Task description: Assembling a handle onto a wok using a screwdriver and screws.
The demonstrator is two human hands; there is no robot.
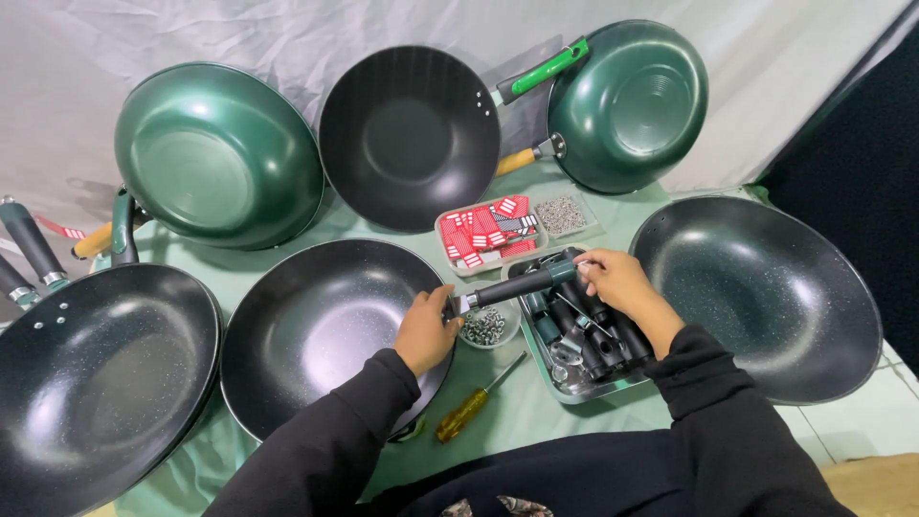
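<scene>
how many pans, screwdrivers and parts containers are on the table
Pans: 6
Screwdriver: 1
Parts containers (red-piece tray, small clear tray, metal handle tray, screw bowl): 4
Total: 11

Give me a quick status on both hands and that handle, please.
Left hand steadies the pan rim at the handle's metal end. Right hand grips the handle. Nothing between them.

A small assembly workshop: several handle-less woks (325,330) crowd a green-covered bench (536,421), beside a tray of handles (584,335), a bowl of screws (485,326) and a screwdriver (469,407).
</scene>
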